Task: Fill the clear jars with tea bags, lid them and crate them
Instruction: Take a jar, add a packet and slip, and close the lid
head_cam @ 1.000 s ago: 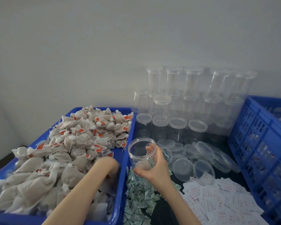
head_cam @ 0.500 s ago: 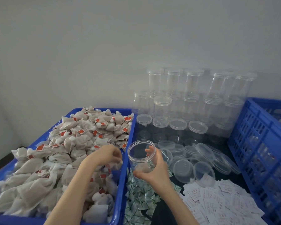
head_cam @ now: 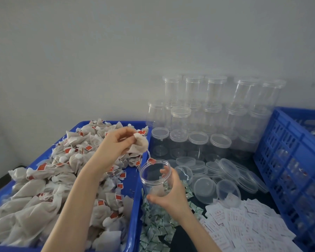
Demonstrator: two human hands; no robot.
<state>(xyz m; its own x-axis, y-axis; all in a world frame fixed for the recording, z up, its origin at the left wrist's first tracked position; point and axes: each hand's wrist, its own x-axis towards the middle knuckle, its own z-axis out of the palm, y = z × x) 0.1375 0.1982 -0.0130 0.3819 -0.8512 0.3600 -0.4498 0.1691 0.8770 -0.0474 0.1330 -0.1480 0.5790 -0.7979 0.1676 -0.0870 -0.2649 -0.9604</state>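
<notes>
A plain pale wall [head_cam: 116,51] backs a dark work surface [head_cam: 178,239], which shows only in gaps between the goods laid on it. The landmark is the blue tray [head_cam: 135,202] at the left, heaped with tea bags [head_cam: 49,186] in off-white mesh with small red tags. Just right of the tray's near wall lies a drift of small green-and-white sachets [head_cam: 155,231], and further right of those a spread of white printed slips [head_cam: 247,222]. Beyond the tray's far right corner, lidded clear jars [head_cam: 198,113] stand stacked in tiers against the wall, with loose clear lids [head_cam: 224,180] scattered in front of them. A blue latticed crate [head_cam: 289,157] stands at the far right, well apart from the tray.

The left hand [head_cam: 115,142] is raised over the tray's right side, thumb and fingertips pinching one tea bag [head_cam: 139,145] by its top; the bag hangs clear of the heap, and its string drops to a red tag [head_cam: 151,161] dangling at the rim of the open jar [head_cam: 155,176]. The right hand [head_cam: 171,193] holds that lidless jar just right of the tray's right wall, above the sachets, fingers curled round its far side and thumb under its lower wall, with the mouth tipped toward the tray. The jar looks empty, though the sachets showing through its clear wall make that hard to tell.
</notes>
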